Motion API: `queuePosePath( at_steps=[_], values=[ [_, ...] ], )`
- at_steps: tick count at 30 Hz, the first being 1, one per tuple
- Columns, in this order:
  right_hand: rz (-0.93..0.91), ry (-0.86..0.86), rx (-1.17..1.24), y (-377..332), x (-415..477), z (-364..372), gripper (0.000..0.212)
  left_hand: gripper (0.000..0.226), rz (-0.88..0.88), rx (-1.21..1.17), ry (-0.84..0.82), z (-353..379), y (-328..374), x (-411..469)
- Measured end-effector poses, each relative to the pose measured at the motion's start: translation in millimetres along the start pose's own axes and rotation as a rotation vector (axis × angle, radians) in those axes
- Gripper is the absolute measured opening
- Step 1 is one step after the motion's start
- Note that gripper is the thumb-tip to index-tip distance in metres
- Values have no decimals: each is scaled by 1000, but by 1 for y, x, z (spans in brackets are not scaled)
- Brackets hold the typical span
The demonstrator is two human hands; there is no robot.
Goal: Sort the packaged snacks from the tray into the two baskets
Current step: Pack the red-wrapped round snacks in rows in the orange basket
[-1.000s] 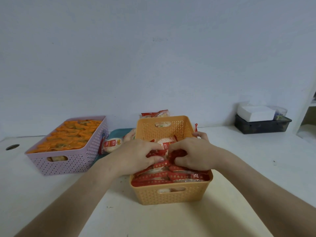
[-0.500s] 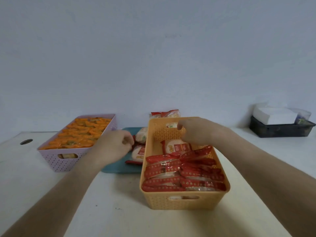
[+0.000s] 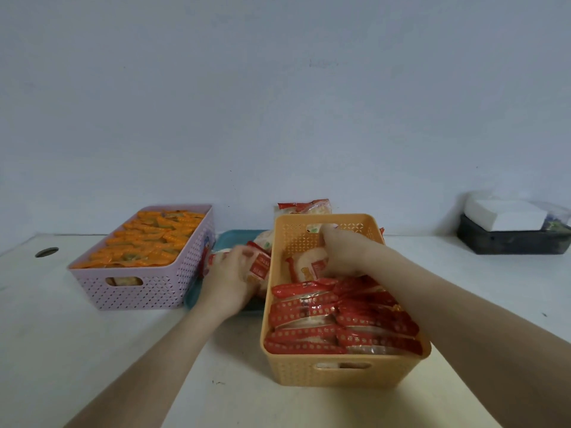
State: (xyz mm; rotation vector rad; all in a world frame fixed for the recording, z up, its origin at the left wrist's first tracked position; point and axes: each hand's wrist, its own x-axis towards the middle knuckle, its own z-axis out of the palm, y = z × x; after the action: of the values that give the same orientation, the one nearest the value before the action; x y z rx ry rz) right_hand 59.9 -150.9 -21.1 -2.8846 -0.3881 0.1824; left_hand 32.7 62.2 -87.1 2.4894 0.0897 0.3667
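Head view: a white, smooth desk [image 3: 92, 350] runs to a plain pale wall. On it stands an orange basket [image 3: 340, 373], a rectangular plastic tub with perforated lattice walls and a slot handle in its near end. It is nearly full of red-banded packets [image 3: 324, 316]: glossy clear film with red dotted edges, standing on edge in tight rows.

The right hand [image 3: 346, 251] reaches into the far end of this basket. Its fingers curl down over a round pale snack [image 3: 307, 265] in a clear wrapper that stands upright there. Whether they grip it or only touch it cannot be told.

Just left of the basket lies a flat teal tray [image 3: 228, 239] with rounded corners. Above it the left hand [image 3: 230, 279], blurred, is closed around a red-and-white packet [image 3: 258, 267]. More packets lie behind it on the tray.

Farther left sits a lilac basket [image 3: 148, 291] of the same perforated make, filled with shiny orange packets [image 3: 148, 239] in overlapping rows.

One further packet [image 3: 304, 206] shows behind the orange basket's far wall. At the far right a dark bin [image 3: 506, 242] carries a white box [image 3: 506, 214]. A round hole [image 3: 47, 252] pierces the desk at the left.
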Motion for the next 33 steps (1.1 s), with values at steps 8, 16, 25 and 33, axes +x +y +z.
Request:
queuePosePath(
  at_steps=[8, 16, 25, 33],
  values=[
    [-312, 152, 199, -8, -23, -5, 72, 48, 155, -465, 411, -53, 34, -3],
    [-356, 50, 271, -2, -54, -26, 27, 37, 588, -81, 53, -55, 99, -5],
    [-185, 228, 219, 31, -72, -38, 53, 24, 561, -91, -153, -17, 130, -7],
    [-164, 206, -20, 31, -69, -16, 26, 50, 668, 329, -319, -20, 101, -15]
  ],
)
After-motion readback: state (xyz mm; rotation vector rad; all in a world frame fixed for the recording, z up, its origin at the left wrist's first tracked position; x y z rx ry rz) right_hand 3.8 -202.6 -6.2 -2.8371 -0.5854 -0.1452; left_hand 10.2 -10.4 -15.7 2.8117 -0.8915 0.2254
